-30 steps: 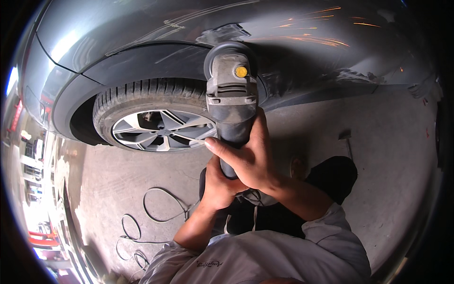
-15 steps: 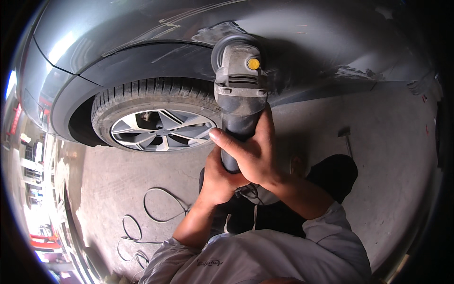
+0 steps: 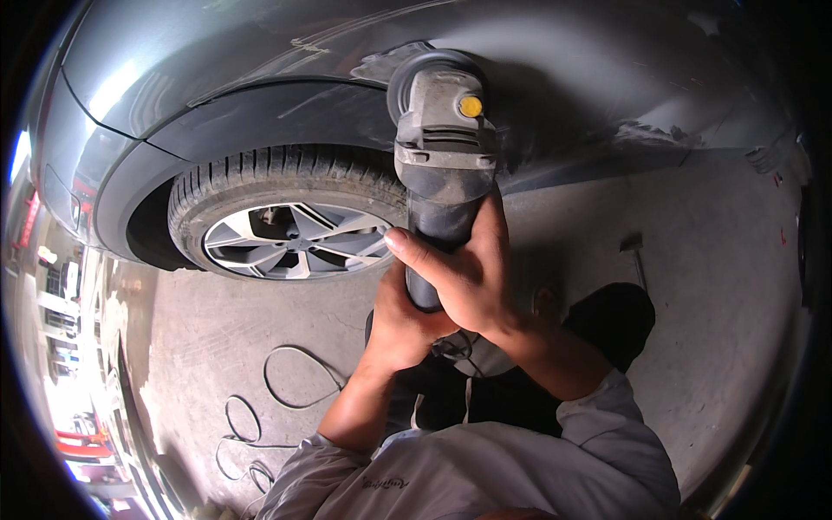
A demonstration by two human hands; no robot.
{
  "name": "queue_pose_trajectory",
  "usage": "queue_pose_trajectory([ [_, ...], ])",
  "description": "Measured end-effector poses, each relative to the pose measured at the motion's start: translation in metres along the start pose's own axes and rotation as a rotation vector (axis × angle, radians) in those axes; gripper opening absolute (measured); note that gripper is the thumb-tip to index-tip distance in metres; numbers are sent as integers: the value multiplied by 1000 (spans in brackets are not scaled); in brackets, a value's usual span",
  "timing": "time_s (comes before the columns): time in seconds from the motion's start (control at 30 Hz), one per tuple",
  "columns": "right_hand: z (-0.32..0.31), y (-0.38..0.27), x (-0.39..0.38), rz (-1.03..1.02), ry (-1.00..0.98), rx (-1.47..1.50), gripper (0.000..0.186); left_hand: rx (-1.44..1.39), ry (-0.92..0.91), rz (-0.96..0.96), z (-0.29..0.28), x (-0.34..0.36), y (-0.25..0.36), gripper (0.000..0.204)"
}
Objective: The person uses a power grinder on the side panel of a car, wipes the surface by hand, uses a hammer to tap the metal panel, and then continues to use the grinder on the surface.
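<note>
An angle grinder (image 3: pixel 444 130) with a grey head, yellow button and dark body points away from me. Its disc sits against a dull, sanded patch (image 3: pixel 373 65) on the dark grey car panel (image 3: pixel 217 52), above the wheel arch (image 3: pixel 269 108). My right hand (image 3: pixel 468 269) is closed around the grinder's body, thumb across the top toward the left. Lower down, my left hand (image 3: pixel 399 321) wraps the rear of the tool. Behind them at left is the tyre (image 3: pixel 251 173) with a silver alloy wheel (image 3: pixel 297 243). Part of the disc is hidden by the tool's head.
A coiled black cord (image 3: pixel 295 381) lies on the concrete floor (image 3: pixel 217 321). A metal tool with a handle (image 3: pixel 633 247) lies at right. My dark-clad knee (image 3: pixel 611 321) is below it. A bright workshop area shows along the left rim.
The grinder and both hands have moved slightly up and to the right along the panel. The orange sparks seen flying rightward a second ago have almost entirely disappeared.
</note>
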State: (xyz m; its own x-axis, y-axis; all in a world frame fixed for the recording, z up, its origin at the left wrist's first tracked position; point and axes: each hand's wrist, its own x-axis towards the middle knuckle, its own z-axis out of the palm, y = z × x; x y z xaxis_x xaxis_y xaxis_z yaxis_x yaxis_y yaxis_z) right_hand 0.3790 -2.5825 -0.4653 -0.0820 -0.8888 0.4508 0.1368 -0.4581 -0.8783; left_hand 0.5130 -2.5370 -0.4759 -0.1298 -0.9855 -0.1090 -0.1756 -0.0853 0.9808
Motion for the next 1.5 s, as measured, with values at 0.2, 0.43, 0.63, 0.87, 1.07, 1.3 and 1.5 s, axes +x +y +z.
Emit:
queue_pose_trajectory([
  [0.2,1,3,0,50,31,115,74,-41,-8,2,3,-1,6,74],
  [0.43,4,11,-2,14,45,80,75,-47,15,-29,3,-5,10,71],
  [0.63,5,10,0,87,98,224,77,55,6,29,1,-1,15,75],
  [0.87,3,4,2,50,57,219,72,15,11,-8,3,-2,19,76],
  [1.07,5,8,1,2,50,159,71,-2,18,-3,0,-1,17,75],
  [1.3,3,6,-1,26,54,121,72,14,-5,-28,0,-4,21,76],
  [1.5,-4,1,4,29,28,192,76,7,-20,-5,5,2,23,77],
])
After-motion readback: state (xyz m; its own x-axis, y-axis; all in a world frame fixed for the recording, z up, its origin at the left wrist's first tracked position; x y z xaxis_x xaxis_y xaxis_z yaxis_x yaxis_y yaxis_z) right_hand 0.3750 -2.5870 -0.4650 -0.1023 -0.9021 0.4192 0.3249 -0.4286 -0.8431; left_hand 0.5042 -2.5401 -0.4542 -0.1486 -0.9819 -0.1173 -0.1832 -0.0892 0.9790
